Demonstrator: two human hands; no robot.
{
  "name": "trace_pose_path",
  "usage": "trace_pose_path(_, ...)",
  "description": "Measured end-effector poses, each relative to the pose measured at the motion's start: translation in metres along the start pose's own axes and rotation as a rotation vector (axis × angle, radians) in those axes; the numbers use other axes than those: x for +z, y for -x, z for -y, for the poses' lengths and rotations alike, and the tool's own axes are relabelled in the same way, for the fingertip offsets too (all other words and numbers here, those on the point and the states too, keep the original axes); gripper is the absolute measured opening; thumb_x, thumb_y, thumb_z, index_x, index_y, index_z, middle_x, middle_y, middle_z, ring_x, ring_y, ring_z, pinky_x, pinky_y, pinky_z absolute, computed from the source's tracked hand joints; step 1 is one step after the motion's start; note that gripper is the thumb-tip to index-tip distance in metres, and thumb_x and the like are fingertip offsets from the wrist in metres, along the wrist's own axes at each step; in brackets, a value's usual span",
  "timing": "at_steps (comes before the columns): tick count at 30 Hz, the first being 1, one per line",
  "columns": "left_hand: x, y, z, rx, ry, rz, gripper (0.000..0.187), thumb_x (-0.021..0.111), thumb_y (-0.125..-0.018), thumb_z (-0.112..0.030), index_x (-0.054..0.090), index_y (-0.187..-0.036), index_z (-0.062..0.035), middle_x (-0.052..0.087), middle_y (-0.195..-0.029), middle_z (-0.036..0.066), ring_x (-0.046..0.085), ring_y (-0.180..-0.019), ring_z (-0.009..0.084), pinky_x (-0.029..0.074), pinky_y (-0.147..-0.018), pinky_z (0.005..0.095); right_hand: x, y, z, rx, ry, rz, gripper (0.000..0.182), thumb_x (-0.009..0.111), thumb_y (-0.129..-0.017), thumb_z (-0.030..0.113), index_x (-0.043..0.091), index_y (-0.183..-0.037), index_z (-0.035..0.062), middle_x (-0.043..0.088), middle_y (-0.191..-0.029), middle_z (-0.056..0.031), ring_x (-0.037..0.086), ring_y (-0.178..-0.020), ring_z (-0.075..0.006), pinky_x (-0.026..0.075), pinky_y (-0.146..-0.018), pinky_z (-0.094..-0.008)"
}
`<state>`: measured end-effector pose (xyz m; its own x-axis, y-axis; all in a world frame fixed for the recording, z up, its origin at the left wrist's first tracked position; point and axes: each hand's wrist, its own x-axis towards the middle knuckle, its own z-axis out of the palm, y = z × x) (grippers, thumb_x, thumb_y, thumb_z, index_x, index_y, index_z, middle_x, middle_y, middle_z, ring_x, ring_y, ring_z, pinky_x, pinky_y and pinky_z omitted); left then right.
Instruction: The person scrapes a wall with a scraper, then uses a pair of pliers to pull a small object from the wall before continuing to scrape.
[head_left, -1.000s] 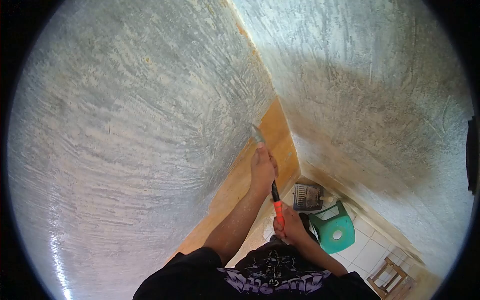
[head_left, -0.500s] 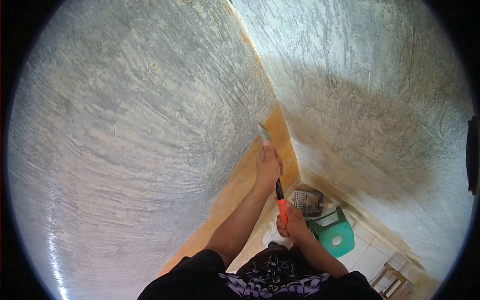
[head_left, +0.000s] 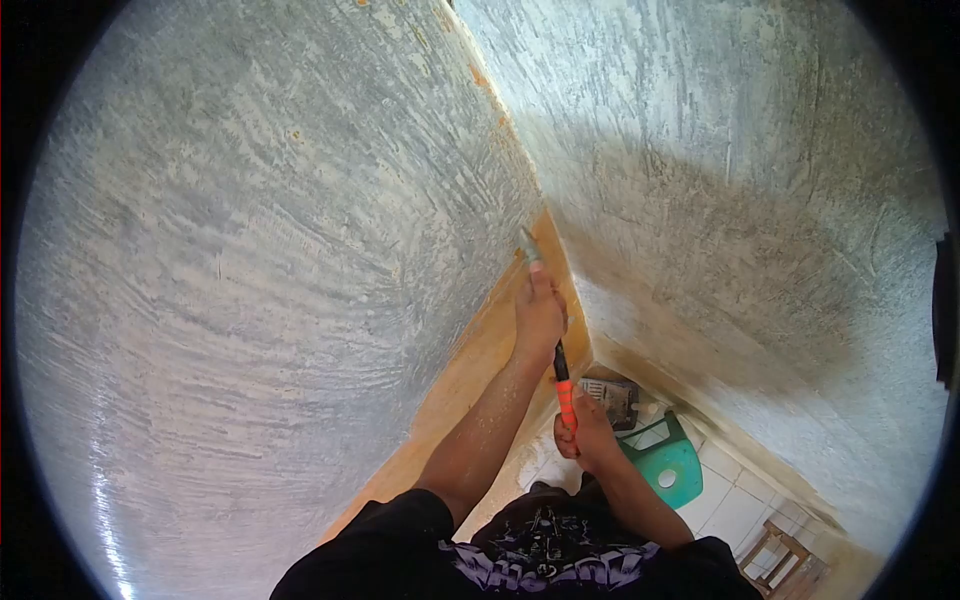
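A long-handled scraper (head_left: 562,367) is held in both hands, its black shaft and orange grip slanting up toward the wall corner. My left hand (head_left: 540,312) is closed around its upper part, just behind the grey metal blade (head_left: 529,246). The blade's tip meets the left wall at the border between the grey scraped surface (head_left: 330,250) and a strip of orange-yellow coating (head_left: 490,345). Lower down, my right hand (head_left: 588,437) wraps around the orange grip. Pale specks dot my left forearm.
The right wall (head_left: 720,230) is grey and rough, with a shadow across it. Below stand a green plastic stool (head_left: 672,470) and a dusty grey slatted object (head_left: 612,402) by the corner. A small wooden frame (head_left: 775,558) stands on the white-tiled floor (head_left: 728,510).
The blade and my left hand have shifted slightly upward along the orange-yellow edge, and the right hand has risen a little. The view has shifted slightly too. Both hands keep their hold.
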<state>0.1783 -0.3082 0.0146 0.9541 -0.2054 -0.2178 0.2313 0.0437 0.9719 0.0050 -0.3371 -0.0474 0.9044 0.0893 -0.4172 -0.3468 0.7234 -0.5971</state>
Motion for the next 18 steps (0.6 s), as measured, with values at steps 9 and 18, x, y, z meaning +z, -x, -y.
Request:
trace_pose_path(9,-0.007,0.006,0.003,-0.021,0.024,-0.020,0.045,0.032,-0.104,-0.052,0.042,-0.083,-0.0128,0.034,-0.056,-0.004,0.032,-0.041,0.0083,0.027,-0.037,0.0268,-0.001,0.003,-0.001,0.046,-0.052,0.075,0.047,0.029,-0.107,0.045,0.043,-0.140,0.0149,0.039,-0.055,-0.0004,0.033,-0.038,-0.0100,0.027,-0.036,-0.0244)
trace_pose_path(18,-0.008,0.007,0.008,-0.013,-0.007,-0.039,0.044,0.032,-0.105,-0.050,0.041,-0.083,-0.0126,0.033,-0.055,-0.005,0.031,-0.041,0.0074,0.028,-0.037,0.0262,-0.007,0.000,-0.007,0.061,-0.049,0.101,0.049,0.027,-0.106,0.048,0.039,-0.143,0.0170,0.037,-0.054,-0.0010,0.032,-0.037,-0.0110,0.028,-0.036,-0.0256)
